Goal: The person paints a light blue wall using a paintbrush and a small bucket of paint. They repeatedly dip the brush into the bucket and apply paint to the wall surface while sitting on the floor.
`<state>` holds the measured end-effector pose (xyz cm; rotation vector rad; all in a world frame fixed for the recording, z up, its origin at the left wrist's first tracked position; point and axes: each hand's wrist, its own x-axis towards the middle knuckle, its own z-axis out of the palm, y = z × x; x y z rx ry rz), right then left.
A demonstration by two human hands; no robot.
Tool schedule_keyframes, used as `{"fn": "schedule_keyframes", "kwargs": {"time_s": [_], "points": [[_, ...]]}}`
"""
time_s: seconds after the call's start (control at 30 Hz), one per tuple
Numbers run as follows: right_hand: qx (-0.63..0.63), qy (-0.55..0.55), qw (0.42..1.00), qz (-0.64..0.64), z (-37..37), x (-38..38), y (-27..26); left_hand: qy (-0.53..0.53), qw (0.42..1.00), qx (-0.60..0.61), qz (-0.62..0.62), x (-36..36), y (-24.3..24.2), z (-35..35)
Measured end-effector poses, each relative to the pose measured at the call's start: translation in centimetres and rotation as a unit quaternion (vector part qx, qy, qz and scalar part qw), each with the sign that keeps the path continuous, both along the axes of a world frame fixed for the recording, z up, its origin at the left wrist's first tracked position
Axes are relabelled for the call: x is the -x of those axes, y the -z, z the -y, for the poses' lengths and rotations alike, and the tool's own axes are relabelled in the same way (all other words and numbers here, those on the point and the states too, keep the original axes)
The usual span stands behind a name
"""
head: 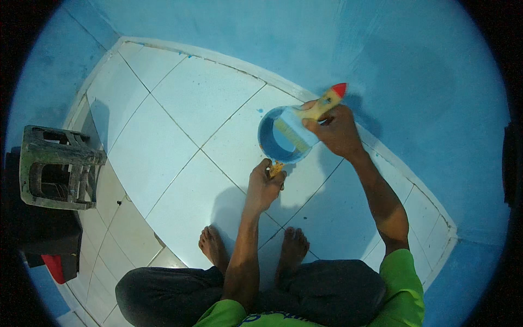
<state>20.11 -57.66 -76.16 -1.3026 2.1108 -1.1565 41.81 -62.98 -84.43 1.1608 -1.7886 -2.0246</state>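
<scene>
My left hand (264, 186) grips the orange-stained handle (276, 168) of a round pot (263, 133) with pale blue paint inside. A wide paintbrush (300, 124) is in my right hand (337, 133), held by its yellowish wooden handle with a red tip. The brush slants over the pot, its handle pointing up and right towards the wall. Its bristles lie across the pot's opening and hide part of the paint; whether they touch it I cannot tell.
Ahead and to the right rises a blue wall (245, 32) with a white tile skirting (220, 53). A worn plastic stool (61, 167) lies at the left, near a dark object with a red part (55, 267). My bare feet (213, 245) rest on the white floor tiles (163, 135).
</scene>
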Motion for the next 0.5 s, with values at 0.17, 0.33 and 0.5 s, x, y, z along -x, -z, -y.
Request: {"fn": "schedule_keyframes", "kwargs": {"time_s": [0.17,0.33,0.5], "points": [[-0.11,-0.02,0.987,-0.112,1.8,-0.9,6.1,-0.003,1.0,-0.004,-0.016,0.2,0.0,-0.3],[-0.104,-0.011,0.976,-0.19,2.3,-2.7,7.8,-0.006,0.999,-0.016,-0.026,0.0,-0.5,-0.4],[-0.143,0.011,0.981,-0.131,2.1,-2.3,6.3,0.011,1.0,0.013,-0.022,-0.1,-0.4,-0.2]]}}
